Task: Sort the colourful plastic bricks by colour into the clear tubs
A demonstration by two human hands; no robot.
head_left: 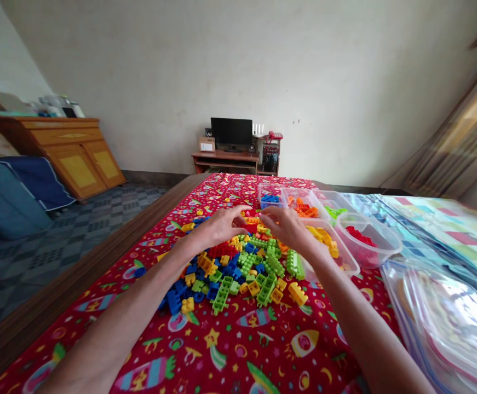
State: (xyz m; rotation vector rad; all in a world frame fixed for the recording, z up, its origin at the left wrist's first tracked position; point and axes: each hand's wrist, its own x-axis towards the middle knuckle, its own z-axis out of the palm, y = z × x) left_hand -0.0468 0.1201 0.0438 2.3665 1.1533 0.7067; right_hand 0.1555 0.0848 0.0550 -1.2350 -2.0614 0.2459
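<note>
My left hand (224, 225) reaches over the far part of a pile of toy building bricks (246, 262), its thumb and fingers spread apart. My right hand (285, 223) is opposite it, fingers pointing inward and somewhat bent, with no brick visible in its grasp. Red bricks (251, 227) lie in the gap between the two hands. Green, blue, yellow, orange and red pieces make up the pile. A long green brick (222, 294) and a yellow brick (298, 294) lie at its near edge. Whether any fingertip touches a brick is unclear.
Clear containers stand at the right, holding blue bricks (270, 199), orange bricks (304, 209), light green bricks (335, 212), yellow bricks (324, 239) and red bricks (360, 236). Transparent lids (447, 317) are stacked at the near right. A red patterned cloth (205, 355) lies underneath.
</note>
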